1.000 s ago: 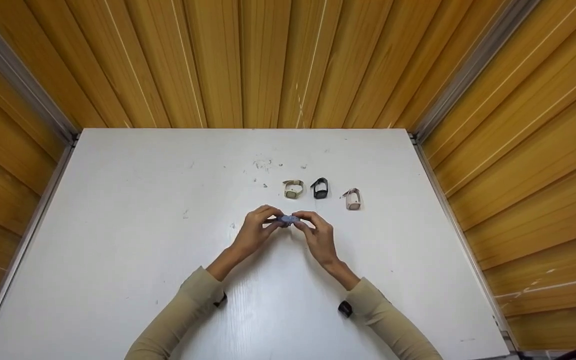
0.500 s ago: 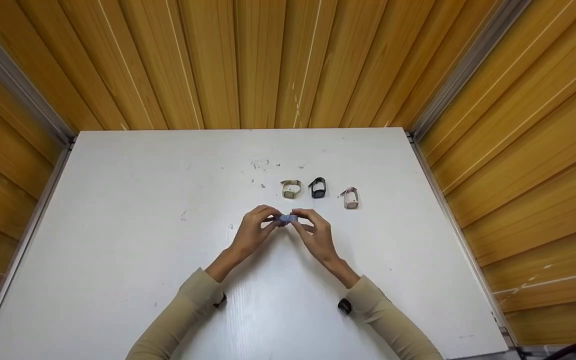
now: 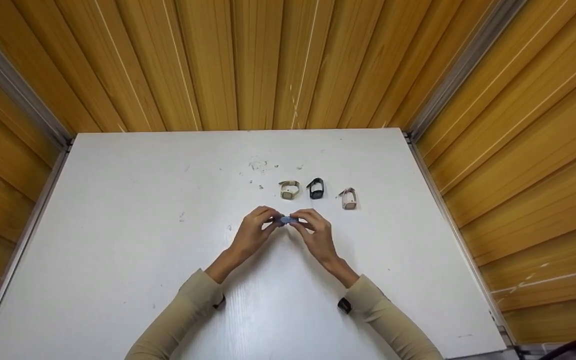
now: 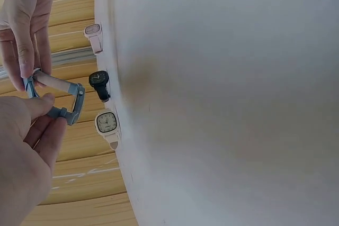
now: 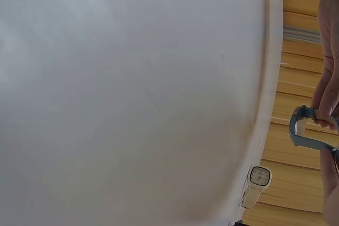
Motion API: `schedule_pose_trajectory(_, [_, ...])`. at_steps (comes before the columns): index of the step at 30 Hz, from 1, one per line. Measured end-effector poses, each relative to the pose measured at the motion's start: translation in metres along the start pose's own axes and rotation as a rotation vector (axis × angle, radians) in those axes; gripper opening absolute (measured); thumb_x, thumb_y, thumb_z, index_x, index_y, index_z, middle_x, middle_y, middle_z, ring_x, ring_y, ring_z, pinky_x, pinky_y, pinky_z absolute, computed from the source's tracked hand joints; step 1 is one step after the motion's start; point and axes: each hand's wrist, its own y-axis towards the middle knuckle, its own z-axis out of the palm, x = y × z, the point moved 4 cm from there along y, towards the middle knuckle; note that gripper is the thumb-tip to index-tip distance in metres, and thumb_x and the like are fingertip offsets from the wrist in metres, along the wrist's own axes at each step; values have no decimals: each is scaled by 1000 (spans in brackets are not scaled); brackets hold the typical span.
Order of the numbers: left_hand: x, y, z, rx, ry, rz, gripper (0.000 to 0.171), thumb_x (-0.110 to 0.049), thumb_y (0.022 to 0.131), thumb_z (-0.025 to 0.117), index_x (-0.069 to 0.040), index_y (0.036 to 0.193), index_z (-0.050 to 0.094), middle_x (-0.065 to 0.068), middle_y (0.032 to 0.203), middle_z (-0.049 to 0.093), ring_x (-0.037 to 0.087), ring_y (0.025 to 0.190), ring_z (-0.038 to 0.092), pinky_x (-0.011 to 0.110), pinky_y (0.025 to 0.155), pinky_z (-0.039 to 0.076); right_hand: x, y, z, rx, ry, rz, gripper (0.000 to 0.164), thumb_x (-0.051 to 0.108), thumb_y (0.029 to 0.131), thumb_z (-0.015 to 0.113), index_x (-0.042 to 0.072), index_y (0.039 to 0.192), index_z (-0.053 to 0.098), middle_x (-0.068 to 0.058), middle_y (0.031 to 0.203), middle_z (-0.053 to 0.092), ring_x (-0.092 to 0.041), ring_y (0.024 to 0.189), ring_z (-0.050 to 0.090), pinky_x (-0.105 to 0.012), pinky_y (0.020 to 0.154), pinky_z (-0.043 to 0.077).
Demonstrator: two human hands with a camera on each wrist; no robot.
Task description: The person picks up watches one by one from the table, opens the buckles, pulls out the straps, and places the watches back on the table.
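Between both hands, over the middle of the white table, is a blue wristwatch. Its strap forms a loop, which shows in the left wrist view as a blue-grey watch. The left hand pinches one side of the strap between thumb and fingers. On the opposite side, the right hand pinches the strap near its end. Fingers cover parts of the strap in every view. Beyond the hands a cream watch, a black watch and a pink watch stand in a loose row.
Wood-look panels enclose the table at the back and sides, with metal posts in the corners. A dark cable curves at the lower right. Small dark marks dot the tabletop behind the watches.
The right thumb and fingers have shifted slightly on the blue wristwatch, which has turned a little. The left hand keeps its grip. The head view has drifted slightly; the other watches stay put.
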Motion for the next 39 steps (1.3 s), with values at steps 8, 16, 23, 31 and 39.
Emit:
schedule_pose_trajectory(8, [1, -1, 1, 8, -71, -5, 13, 2, 88, 75, 0, 100, 72, 11, 103, 70, 25, 99, 71, 26, 90, 62, 0, -3, 2, -17, 14, 15, 16, -17, 86, 68, -17, 103, 68, -28, 103, 68, -42, 97, 69, -33, 83, 63])
schedule_pose_trajectory(16, [-2, 0, 1, 15, -128, -35, 13, 3, 88, 75, 0, 100, 71, 12, 103, 70, 26, 100, 71, 24, 88, 61, 1, -5, 0, -44, -17, 34, 17, -15, 88, 67, -15, 105, 67, -26, 103, 70, -42, 98, 70, -38, 82, 64])
schedule_pose_trajectory(23, [-2, 1, 2, 17, -167, -55, 13, 5, 89, 74, 2, 101, 71, 14, 103, 70, 29, 101, 72, 27, 88, 62, -7, -8, -1, -47, 27, 58, 18, -17, 89, 65, -17, 107, 64, -29, 104, 69, -40, 97, 71, -41, 84, 64])
schedule_pose_trajectory(31, [0, 0, 2, 6, -174, -57, 13, 3, 88, 75, 1, 100, 72, 14, 101, 72, 29, 100, 74, 27, 84, 63, -35, -12, -1, -58, 161, 142, 21, -14, 96, 57, -19, 116, 58, -33, 112, 65, -24, 104, 71, -29, 89, 62])
schedule_pose_trajectory(39, [-2, -1, 3, 9, -188, -63, 13, 3, 89, 74, 2, 102, 72, 14, 102, 72, 30, 101, 74, 27, 85, 63, -36, -15, -3, -53, 197, 157, 21, -6, 100, 56, -17, 118, 56, -34, 115, 63, -15, 110, 69, -35, 91, 61])
